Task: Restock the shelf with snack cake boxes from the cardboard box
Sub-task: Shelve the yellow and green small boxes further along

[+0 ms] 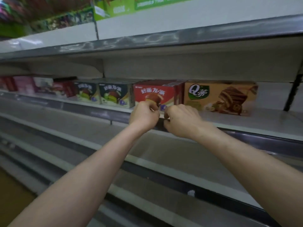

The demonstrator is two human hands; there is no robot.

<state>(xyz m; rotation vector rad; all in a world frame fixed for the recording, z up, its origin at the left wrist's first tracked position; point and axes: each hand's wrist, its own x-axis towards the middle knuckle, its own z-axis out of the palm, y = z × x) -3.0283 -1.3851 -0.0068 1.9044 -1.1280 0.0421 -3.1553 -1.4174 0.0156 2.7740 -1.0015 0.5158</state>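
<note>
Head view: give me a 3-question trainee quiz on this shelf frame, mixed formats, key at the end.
1. True or false: the orange box stands directly to the right of the red box on the same shelf.
2. Multiple choice: where are the left hand and right hand?
A. On the orange box
B. At the lower front edge of the red box
C. On the upper shelf
3. Fill in: the two boxes just left of the red box, dark green boxes, show a cake with a ______ filling.

Key: 1 true; 2 B; 3 green.
</note>
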